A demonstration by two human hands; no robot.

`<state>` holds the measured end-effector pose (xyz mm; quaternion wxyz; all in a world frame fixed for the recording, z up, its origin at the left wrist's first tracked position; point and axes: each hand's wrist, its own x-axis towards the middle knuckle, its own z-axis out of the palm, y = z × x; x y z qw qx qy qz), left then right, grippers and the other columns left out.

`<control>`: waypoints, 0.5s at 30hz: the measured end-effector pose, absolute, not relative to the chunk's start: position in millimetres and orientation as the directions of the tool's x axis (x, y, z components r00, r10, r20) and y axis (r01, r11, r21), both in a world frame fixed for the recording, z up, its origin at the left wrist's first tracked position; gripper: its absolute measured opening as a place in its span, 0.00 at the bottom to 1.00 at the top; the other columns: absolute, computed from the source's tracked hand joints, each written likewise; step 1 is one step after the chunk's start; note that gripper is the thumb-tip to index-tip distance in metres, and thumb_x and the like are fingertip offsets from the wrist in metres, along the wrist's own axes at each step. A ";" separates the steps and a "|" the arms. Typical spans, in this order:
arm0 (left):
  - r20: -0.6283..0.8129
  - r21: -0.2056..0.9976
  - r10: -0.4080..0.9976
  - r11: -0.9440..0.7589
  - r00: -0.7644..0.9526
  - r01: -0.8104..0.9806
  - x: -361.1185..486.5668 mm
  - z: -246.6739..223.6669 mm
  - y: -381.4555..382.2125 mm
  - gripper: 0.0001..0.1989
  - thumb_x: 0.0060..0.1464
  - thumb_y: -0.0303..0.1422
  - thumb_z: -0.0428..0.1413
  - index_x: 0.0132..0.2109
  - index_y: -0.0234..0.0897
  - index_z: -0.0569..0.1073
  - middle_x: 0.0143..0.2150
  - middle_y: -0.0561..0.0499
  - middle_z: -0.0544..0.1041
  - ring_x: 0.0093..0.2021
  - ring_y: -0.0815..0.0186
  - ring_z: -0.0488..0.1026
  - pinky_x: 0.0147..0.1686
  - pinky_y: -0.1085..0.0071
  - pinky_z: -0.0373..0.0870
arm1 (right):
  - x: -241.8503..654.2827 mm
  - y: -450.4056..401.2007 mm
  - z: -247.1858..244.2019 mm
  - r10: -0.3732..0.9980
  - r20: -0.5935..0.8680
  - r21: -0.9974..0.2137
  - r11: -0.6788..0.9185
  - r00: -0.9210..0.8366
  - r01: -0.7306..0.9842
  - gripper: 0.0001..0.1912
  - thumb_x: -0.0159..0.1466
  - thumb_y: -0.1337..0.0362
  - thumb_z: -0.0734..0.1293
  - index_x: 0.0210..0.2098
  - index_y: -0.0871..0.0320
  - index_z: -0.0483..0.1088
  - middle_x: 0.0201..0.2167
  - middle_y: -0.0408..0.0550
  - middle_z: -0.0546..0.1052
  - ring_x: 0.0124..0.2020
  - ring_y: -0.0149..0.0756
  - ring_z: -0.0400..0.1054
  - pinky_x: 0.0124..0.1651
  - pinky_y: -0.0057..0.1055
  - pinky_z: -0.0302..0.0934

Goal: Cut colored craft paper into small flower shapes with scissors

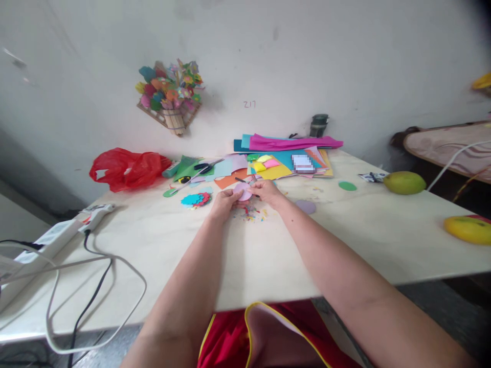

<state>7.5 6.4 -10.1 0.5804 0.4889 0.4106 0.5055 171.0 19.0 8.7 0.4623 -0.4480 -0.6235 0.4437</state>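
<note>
Between my two hands is a pale purple paper circle (pixel 242 191), held up just above the table. My left hand (pixel 227 200) pinches its left edge. On the other side my right hand (pixel 266 192) has its fingers closed at the circle's right edge. Small coloured paper scraps (pixel 253 213) lie scattered beneath and in front of the hands. To the left rests a stack of scalloped blue and red paper shapes (pixel 194 200). A second purple circle (pixel 305 206) lies flat to the right, beyond my right wrist.
Scissors (pixel 207 167) and coloured paper sheets (pixel 274 171) spread along the back. A red plastic bag (pixel 126 171) sits at back left. Power strips (pixel 49 240) and loose cables (pixel 103 255) occupy the left. On the right are a green circle (pixel 347 186), a green mango (pixel 404 183) and a yellow mango (pixel 468 230).
</note>
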 end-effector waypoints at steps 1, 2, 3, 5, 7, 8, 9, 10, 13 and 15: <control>0.021 0.983 0.988 0.008 0.151 -0.185 7.7 -9.7 6.0 0.14 0.43 0.36 0.67 0.33 0.30 0.74 0.28 0.45 0.79 0.27 0.62 0.78 0.27 0.71 0.74 | 170.6 19.0 8.5 0.966 0.189 -0.965 0.216 -0.174 0.151 0.12 0.48 0.58 0.69 0.18 0.60 0.68 0.16 0.39 0.63 0.22 0.27 0.54 0.25 0.27 0.47; 0.024 0.983 0.988 0.005 0.153 -0.185 7.8 -9.4 5.7 0.14 0.43 0.36 0.67 0.32 0.30 0.74 0.28 0.45 0.79 0.27 0.62 0.78 0.27 0.71 0.74 | 170.1 19.3 8.1 0.964 0.200 -0.961 0.228 -0.176 0.155 0.12 0.48 0.58 0.69 0.17 0.60 0.67 0.16 0.39 0.63 0.22 0.27 0.53 0.25 0.28 0.47; 0.028 0.983 0.988 0.001 0.154 -0.184 8.0 -9.3 5.5 0.14 0.43 0.36 0.67 0.32 0.30 0.74 0.28 0.45 0.79 0.27 0.62 0.78 0.27 0.71 0.74 | 169.7 19.8 7.5 0.961 0.212 -0.957 0.240 -0.176 0.160 0.13 0.47 0.57 0.69 0.16 0.60 0.66 0.16 0.39 0.62 0.21 0.27 0.53 0.25 0.28 0.47; 0.033 0.984 0.987 -0.004 0.158 -0.177 8.1 -9.3 5.1 0.15 0.42 0.36 0.67 0.32 0.30 0.74 0.28 0.45 0.80 0.27 0.62 0.78 0.28 0.71 0.74 | 168.8 21.3 5.9 0.956 0.239 -0.947 0.268 -0.172 0.175 0.15 0.47 0.57 0.69 0.15 0.59 0.63 0.15 0.38 0.60 0.21 0.27 0.52 0.25 0.28 0.47; 0.038 0.984 0.985 -0.008 0.168 -0.176 8.2 -9.3 4.9 0.16 0.43 0.37 0.67 0.33 0.30 0.74 0.29 0.45 0.80 0.28 0.62 0.78 0.29 0.71 0.75 | 168.2 23.2 4.2 0.949 0.270 -0.935 0.299 -0.166 0.191 0.15 0.47 0.57 0.69 0.14 0.59 0.63 0.14 0.38 0.60 0.21 0.27 0.52 0.25 0.28 0.47; 0.037 0.983 0.985 -0.006 0.170 -0.181 8.2 -9.3 5.0 0.16 0.44 0.39 0.66 0.34 0.29 0.74 0.29 0.44 0.80 0.28 0.61 0.79 0.29 0.71 0.75 | 168.0 24.2 3.4 0.945 0.283 -0.929 0.313 -0.163 0.198 0.15 0.47 0.56 0.68 0.14 0.59 0.63 0.15 0.38 0.60 0.22 0.27 0.52 0.25 0.28 0.47; 0.035 0.981 0.985 -0.002 0.168 -0.192 8.2 -9.2 5.1 0.17 0.46 0.41 0.65 0.35 0.29 0.74 0.29 0.44 0.80 0.28 0.61 0.79 0.29 0.70 0.75 | 167.8 25.0 2.7 0.942 0.294 -0.924 0.323 -0.159 0.203 0.15 0.48 0.56 0.68 0.15 0.59 0.64 0.15 0.39 0.61 0.22 0.28 0.53 0.25 0.28 0.47; 0.027 0.978 0.987 0.006 0.159 -0.207 8.2 -9.0 5.4 0.19 0.49 0.44 0.62 0.35 0.29 0.74 0.29 0.43 0.80 0.28 0.60 0.79 0.29 0.70 0.75 | 167.7 25.8 2.1 0.941 0.303 -0.921 0.330 -0.154 0.206 0.15 0.48 0.55 0.68 0.16 0.59 0.64 0.15 0.39 0.62 0.22 0.28 0.54 0.25 0.28 0.48; -0.031 0.966 0.993 0.060 0.116 -0.252 8.1 -7.7 7.4 0.27 0.56 0.53 0.50 0.38 0.29 0.74 0.29 0.41 0.80 0.28 0.60 0.79 0.28 0.69 0.75 | 167.5 26.8 1.1 0.939 0.316 -0.917 0.339 -0.136 0.210 0.14 0.49 0.55 0.68 0.17 0.59 0.66 0.16 0.41 0.63 0.22 0.29 0.56 0.25 0.28 0.48; -0.081 0.956 0.992 0.106 0.099 -0.274 8.1 -6.2 8.9 0.32 0.58 0.55 0.44 0.40 0.28 0.74 0.29 0.40 0.80 0.28 0.59 0.79 0.28 0.69 0.74 | 167.3 26.7 1.1 0.937 0.324 -0.914 0.346 -0.133 0.214 0.14 0.49 0.55 0.68 0.17 0.59 0.66 0.15 0.41 0.63 0.22 0.29 0.56 0.25 0.28 0.49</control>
